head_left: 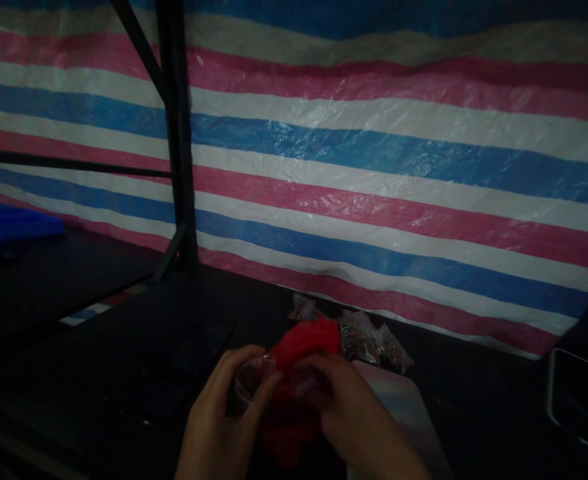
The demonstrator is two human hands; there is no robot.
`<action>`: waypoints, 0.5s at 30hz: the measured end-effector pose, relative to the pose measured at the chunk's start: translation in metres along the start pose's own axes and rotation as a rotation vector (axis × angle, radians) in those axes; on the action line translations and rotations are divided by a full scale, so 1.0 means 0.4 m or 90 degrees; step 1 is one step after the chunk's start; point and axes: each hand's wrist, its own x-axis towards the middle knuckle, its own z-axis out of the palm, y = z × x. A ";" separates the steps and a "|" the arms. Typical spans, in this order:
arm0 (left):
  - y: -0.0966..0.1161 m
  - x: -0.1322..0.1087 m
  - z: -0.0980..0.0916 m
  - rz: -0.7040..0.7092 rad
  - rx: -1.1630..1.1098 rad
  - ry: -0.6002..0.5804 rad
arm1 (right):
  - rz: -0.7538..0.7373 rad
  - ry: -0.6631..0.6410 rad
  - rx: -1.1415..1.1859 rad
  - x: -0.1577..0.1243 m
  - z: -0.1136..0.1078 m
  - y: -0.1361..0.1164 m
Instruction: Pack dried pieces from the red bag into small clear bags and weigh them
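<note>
My left hand (229, 407) curls its fingers and thumb around a small clear round plastic container (255, 375). Close beside it, my right hand (334, 393) is closed, with its fingers bent in front of a bright red, crumpled bag or cloth (311, 340). Something clear and pinkish shows at the right fingertips, too dim and blurred to name. The red material continues below and between both hands. Whether the right fingers pinch it or only touch it is hidden.
Small clear bags of little parts (361, 333) lie behind the red material. A pale rounded panel (399, 400) lies under my right forearm. A metal-rimmed tray (550, 393) stands far right, a blue object (14, 223) far left. A dark post (177, 133) rises before the striped sheet (374, 167).
</note>
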 end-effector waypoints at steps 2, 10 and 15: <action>-0.003 -0.004 -0.005 0.056 0.017 0.025 | -0.012 0.028 0.016 0.005 -0.021 0.013; 0.016 -0.020 -0.016 0.265 0.096 0.038 | 0.045 0.138 0.048 -0.048 -0.199 0.080; 0.016 -0.032 -0.013 0.318 0.134 0.018 | 0.253 0.242 -0.138 -0.125 -0.298 0.223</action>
